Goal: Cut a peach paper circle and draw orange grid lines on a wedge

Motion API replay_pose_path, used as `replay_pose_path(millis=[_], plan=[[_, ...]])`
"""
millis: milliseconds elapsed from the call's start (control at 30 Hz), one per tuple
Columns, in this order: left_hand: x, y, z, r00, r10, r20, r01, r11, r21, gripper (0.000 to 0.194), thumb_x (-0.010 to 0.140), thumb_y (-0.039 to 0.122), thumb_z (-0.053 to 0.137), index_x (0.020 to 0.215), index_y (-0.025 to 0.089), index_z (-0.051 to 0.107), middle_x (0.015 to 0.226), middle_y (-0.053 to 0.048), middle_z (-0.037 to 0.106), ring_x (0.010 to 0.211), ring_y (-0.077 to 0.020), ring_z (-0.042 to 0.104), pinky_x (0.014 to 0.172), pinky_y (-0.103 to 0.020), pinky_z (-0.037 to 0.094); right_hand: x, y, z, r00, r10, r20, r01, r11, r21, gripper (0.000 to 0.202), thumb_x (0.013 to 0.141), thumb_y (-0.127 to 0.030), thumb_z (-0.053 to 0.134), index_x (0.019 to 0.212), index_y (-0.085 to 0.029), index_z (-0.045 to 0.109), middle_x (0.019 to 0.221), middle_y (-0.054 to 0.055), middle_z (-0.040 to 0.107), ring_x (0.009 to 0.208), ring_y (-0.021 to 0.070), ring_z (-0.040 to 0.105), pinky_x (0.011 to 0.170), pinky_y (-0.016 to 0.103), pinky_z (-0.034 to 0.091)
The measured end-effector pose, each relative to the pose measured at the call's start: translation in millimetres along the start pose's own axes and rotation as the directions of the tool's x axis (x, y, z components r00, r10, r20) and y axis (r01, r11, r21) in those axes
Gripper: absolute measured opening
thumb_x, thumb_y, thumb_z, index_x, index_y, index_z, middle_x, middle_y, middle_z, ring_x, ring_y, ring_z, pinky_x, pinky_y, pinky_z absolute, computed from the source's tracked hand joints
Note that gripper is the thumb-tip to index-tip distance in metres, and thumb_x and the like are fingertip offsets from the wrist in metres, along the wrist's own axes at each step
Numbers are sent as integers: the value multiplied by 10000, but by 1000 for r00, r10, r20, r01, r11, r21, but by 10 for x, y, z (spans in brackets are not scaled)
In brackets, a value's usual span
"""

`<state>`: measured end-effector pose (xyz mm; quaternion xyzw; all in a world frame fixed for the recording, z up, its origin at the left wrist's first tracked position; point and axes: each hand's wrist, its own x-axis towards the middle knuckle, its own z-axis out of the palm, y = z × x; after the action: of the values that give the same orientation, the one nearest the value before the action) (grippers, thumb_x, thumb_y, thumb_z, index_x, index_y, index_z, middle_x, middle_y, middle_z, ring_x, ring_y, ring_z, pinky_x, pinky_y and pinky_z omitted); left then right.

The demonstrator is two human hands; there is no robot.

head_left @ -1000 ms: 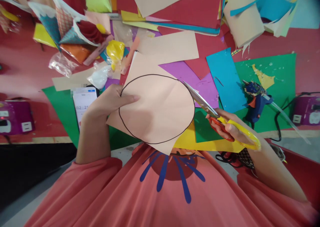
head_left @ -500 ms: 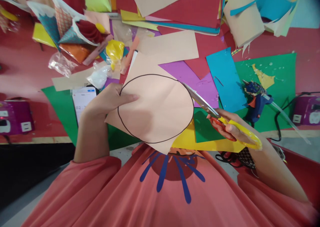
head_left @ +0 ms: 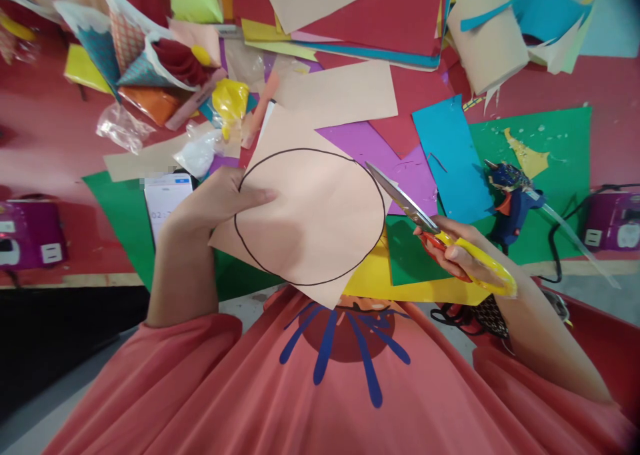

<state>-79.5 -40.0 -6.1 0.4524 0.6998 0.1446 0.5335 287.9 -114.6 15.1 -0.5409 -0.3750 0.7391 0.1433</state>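
Note:
A peach paper sheet (head_left: 320, 221) with a large black oval drawn on it is held over the table edge, just in front of the shirt. My left hand (head_left: 225, 201) grips its left side, thumb on top and the other fingers hidden beneath. Closed around yellow and red scissors (head_left: 410, 208), my right hand (head_left: 457, 248) is to the right of the sheet. The blades look nearly together, and their tip points up and left, close to the oval's upper right edge.
A blue glue gun (head_left: 515, 208) lies on green paper (head_left: 565, 141) at the right. Behind the sheet are purple paper (head_left: 355, 145), blue paper (head_left: 453, 161) and stacked sheets. A phone (head_left: 165, 205) lies beside my left wrist. Fabric cones (head_left: 160, 65) stand at the upper left.
The scissors have shifted slightly against the peach sheet's right edge, and their blades look closer together. The yellow handle has moved a little left. My left hand has barely moved.

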Motion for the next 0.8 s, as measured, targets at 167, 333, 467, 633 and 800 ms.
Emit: replay_pose_path(millis=[167, 333, 467, 633, 800], plan=[[-35, 34, -9, 1000, -18, -25, 19, 999, 35, 566, 519, 430, 760, 945, 63, 689, 895, -87, 742, 874, -276, 671, 770, -393, 568, 12, -119, 46, 977, -67, -202, 25, 979, -204, 500, 763, -598, 638, 1053, -205, 533, 554, -85, 414, 373, 60, 313, 370, 227, 218], [-56, 33, -16, 999, -41, -27, 43, 996, 75, 509, 545, 466, 743, 887, 93, 686, 858, -51, 737, 858, -264, 673, 797, -406, 569, 89, -232, -37, 875, -317, -366, -19, 734, -679, 438, 842, -501, 605, 1188, -233, 572, 653, -10, 551, 530, 150, 505, 505, 274, 388], [-26, -6, -22, 1000, 2, -15, -2, 999, 37, 539, 584, 425, 755, 990, 80, 676, 891, -67, 739, 867, -258, 666, 776, -382, 563, 231, -241, -96, 753, -568, -333, -135, 362, -922, 369, 859, -414, 592, 1166, -216, 636, 714, 68, 637, 658, 237, 591, 575, 316, 374], [66, 14, -9, 991, 133, 13, -134, 990, 39, 335, 638, 310, 741, 892, 103, 674, 808, -16, 718, 754, -170, 610, 684, -236, 499, 351, -130, -106, 757, -595, -271, -160, 233, -959, 431, 850, -402, 625, 1234, -208, 611, 840, 122, 700, 719, 266, 617, 520, 301, 321], [88, 117, 30, 984, 179, 21, -177, 944, 277, 199, 701, 216, 683, 568, 172, 541, 490, 82, 469, 514, -69, 381, 482, -166, 282, 199, -182, -88, 805, -581, -121, -46, 143, -989, 404, 936, -413, 539, 1306, -255, 581, 1004, 125, 719, 774, 254, 626, 489, 298, 271]])
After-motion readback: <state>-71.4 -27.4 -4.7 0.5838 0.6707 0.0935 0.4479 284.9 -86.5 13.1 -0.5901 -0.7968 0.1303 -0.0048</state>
